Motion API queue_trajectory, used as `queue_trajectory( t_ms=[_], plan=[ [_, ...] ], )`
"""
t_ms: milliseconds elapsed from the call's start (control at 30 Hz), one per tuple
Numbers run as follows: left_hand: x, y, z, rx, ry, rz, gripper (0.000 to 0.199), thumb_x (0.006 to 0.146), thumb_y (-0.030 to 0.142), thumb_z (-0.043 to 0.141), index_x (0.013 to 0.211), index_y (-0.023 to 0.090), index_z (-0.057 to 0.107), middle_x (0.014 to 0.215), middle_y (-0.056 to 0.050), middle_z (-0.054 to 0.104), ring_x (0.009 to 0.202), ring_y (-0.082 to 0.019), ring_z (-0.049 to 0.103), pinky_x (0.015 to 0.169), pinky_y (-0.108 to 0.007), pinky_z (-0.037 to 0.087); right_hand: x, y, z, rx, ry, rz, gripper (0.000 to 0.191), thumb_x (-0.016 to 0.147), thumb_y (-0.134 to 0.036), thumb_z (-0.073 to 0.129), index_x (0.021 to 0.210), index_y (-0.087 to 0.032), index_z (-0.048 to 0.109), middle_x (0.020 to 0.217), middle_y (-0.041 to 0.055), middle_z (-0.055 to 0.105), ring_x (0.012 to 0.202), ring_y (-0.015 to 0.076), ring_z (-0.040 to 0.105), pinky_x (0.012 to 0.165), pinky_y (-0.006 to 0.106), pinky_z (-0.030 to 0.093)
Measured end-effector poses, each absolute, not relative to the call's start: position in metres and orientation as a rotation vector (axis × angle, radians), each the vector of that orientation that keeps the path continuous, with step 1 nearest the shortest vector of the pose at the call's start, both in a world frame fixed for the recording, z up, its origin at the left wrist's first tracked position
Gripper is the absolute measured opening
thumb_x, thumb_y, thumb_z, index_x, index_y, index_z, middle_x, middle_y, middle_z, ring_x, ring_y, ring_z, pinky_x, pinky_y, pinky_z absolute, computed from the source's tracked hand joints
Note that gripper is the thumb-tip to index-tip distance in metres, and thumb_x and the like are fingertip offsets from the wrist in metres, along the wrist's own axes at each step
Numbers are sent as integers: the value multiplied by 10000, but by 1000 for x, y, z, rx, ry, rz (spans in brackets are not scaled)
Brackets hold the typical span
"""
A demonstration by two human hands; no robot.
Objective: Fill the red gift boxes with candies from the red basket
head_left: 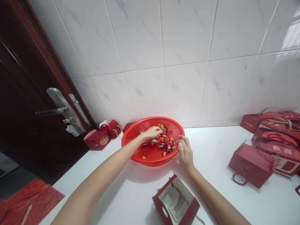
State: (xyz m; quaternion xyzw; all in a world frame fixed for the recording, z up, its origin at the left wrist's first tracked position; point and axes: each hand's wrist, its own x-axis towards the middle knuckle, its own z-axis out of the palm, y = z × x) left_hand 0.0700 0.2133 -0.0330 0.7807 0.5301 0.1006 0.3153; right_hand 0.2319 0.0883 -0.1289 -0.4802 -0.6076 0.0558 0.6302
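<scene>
A red plastic basket [150, 161] with a perforated wall stands on the white table against the tiled wall. Small wrapped candies [169, 145] lie heaped in its right half. My left hand [152, 133] reaches into the basket over the candies, its fingers drawn together; what is between them, if anything, is hidden. At the right rim, my right hand [186, 152] has its fingers curled over the edge and its thumb close to them. Nearer to me, between my forearms, an open dark red gift box [175, 200] shows its pale inside, with nothing visible in it.
Small red boxes [97, 140] sit left of the basket by the wall. Several red boxes with handles [254, 162] crowd the white table's [211, 150] right side. A red bag [30, 203] occupies the lower left corner. A dark door [25, 78] with a metal handle borders the left.
</scene>
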Motion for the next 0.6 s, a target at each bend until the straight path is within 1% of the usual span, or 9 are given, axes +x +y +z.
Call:
queue_trajectory(
  t_ms=[67, 133, 233, 367, 467, 533, 600],
  plan=[
    [72, 215, -31, 2137, 1361, 276, 285, 902, 215, 457, 1077, 136, 668, 1035, -98, 743, 875, -193, 718, 753, -258, 562, 232, 89, -129, -1094, -1384, 132, 387, 1036, -375, 245, 861, -227, 557, 1088, 114, 600, 1184, 249, 559, 865, 366, 473],
    [76, 215, -26, 2225, 1306, 272, 283, 861, 184, 488, 1040, 155, 705, 1080, -78, 744, 946, -202, 704, 830, -266, 545, 232, 89, -129, -1092, -1380, 132, 380, 1032, -372, 249, 863, -228, 558, 1084, 112, 598, 1177, 249, 560, 869, 368, 473],
    [86, 214, -18, 2342, 1203, 218, 272, 835, 196, 541, 1022, 185, 737, 1141, -45, 738, 1052, -200, 669, 908, -243, 503, 232, 89, -130, -1097, -1375, 127, 376, 1027, -370, 254, 871, -230, 566, 1088, 111, 597, 1178, 250, 556, 881, 373, 474],
    [98, 211, -22, 2443, 1136, 80, 247, 837, 270, 587, 1004, 206, 757, 1086, -29, 755, 1023, -203, 666, 881, -235, 491, 233, 89, -131, -1100, -1378, 116, 378, 1026, -370, 254, 873, -228, 569, 1112, 112, 595, 1172, 250, 559, 881, 377, 476],
    [99, 212, -31, 2474, 1185, -42, 221, 816, 311, 619, 942, 205, 767, 983, -40, 769, 958, -222, 672, 838, -255, 495, 232, 89, -132, -1094, -1383, 119, 380, 1028, -372, 255, 870, -228, 569, 1106, 114, 594, 1179, 252, 558, 878, 379, 476],
    [95, 213, -36, 2469, 1232, -136, 198, 779, 312, 651, 896, 208, 773, 892, -39, 768, 886, -228, 678, 791, -265, 499, 231, 89, -132, -1091, -1379, 127, 384, 1030, -374, 253, 872, -228, 570, 1106, 115, 592, 1191, 252, 552, 881, 381, 475],
    [91, 214, -38, 2459, 1264, -199, 193, 767, 297, 648, 891, 221, 775, 848, -29, 763, 851, -223, 679, 763, -263, 496, 231, 89, -132, -1087, -1374, 126, 388, 1032, -377, 250, 874, -226, 571, 1119, 115, 590, 1198, 253, 548, 887, 384, 472]
  ],
)
